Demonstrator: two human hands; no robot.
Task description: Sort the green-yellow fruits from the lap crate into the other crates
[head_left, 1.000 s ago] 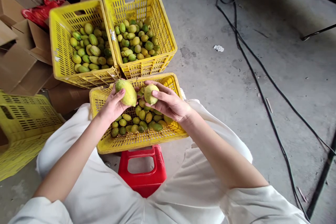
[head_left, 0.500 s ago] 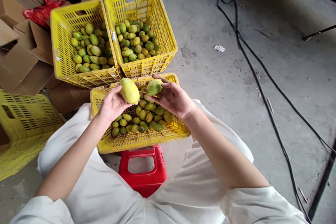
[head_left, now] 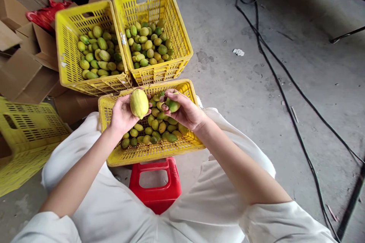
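A large yellow lemon (head_left: 139, 103) rests in my left hand (head_left: 122, 115), palm up with the fingers curled under it. My right hand (head_left: 186, 111) grips a smaller green lemon (head_left: 172, 105), its fingers wrapped over the top and partly hiding the fruit. Both hands are above a shallow yellow crate (head_left: 148, 156), a short gap apart. Inside that crate lie several green and yellow lemons (head_left: 162, 127), some of them covered by my hands.
Behind stand two deeper yellow crates, left (head_left: 68, 66) and right (head_left: 181, 34), each holding lemons. A red plastic stool (head_left: 155, 197) is beneath the front crate. Cardboard boxes (head_left: 27, 72) and another yellow crate (head_left: 31, 148) lie at left. A black cable (head_left: 281, 79) crosses the floor at right.
The yellow lemon has turned more upright in my left hand. My right hand has lowered slightly, its fingers now closing over the green lemon, which previously showed openly on the fingertips.
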